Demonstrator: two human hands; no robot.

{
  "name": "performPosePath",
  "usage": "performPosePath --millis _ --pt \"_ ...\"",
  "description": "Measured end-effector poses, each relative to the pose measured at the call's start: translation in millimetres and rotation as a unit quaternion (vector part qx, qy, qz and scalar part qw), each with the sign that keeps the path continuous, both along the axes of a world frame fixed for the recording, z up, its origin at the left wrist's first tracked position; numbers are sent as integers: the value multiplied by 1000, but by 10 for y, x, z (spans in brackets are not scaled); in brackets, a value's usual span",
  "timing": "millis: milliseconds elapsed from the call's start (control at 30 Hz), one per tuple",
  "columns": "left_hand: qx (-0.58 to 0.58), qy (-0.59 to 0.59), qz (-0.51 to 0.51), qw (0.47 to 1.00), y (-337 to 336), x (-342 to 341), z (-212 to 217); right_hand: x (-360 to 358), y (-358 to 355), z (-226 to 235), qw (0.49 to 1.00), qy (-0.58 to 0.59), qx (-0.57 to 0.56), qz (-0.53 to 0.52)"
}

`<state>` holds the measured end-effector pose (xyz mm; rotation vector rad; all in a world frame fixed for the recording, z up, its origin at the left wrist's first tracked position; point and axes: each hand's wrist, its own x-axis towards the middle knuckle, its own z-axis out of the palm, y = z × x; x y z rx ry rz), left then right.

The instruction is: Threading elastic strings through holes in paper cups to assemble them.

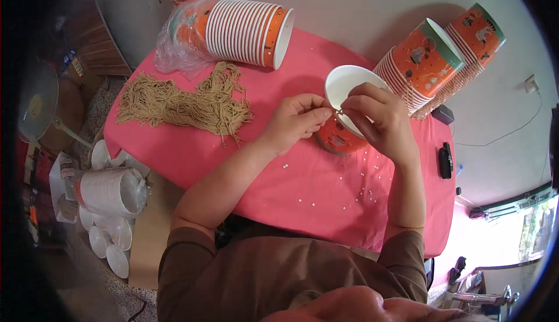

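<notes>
Orange paper cup with a white inside (343, 98), tilted on its side at the middle of the pink-clothed worktop (233, 159), mouth turned toward the far edge. Held at the rim between both hands: left hand (296, 121) pinching with thumb and forefinger closed just at the rim's near edge, right hand (378, 118) curled over the cup's right side, its fingers (356, 103) pinched on the same spot. Something thin between the two pinches, too small to make out. Lower wall of the cup mostly hidden behind the hands; only a strip of printed orange visible beneath them.

Farther off, seen from the head camera: heap of tan string pieces (186, 103) on the left of the cloth. Behind it, lying stack of orange-and-white cups (250, 31), partly in a clear plastic sleeve (174, 42). At right, two leaning stacks of orange cups with cartoon prints and green rims (437, 60), bases cut off behind the worktop edge. Small white dots (326, 197) scattered on the cloth near the body. Black oblong object (445, 160) at the right edge, hard to identify. Beside the worktop at lower left, sleeved stack of white cups (110, 191) and loose white lids (110, 240), blurred by the lens rim.
</notes>
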<state>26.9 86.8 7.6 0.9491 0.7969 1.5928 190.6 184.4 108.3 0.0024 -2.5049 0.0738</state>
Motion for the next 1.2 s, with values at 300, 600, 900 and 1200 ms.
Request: performPosePath --millis 300,600,900,1200 --pt "16 -55 -33 998 -32 23 10 -69 3 -64 1000 -13 12 13" --pt "122 214 179 952 -25 121 -25 -75 -24 -81 990 -84 -116 -11" --pt "241 262 298 886 42 125 -53 -73 17 -110 920 -161 -352 -55" --pt "90 70 145 983 -45 84 8 -121 -34 -157 918 -130 -363 -92"
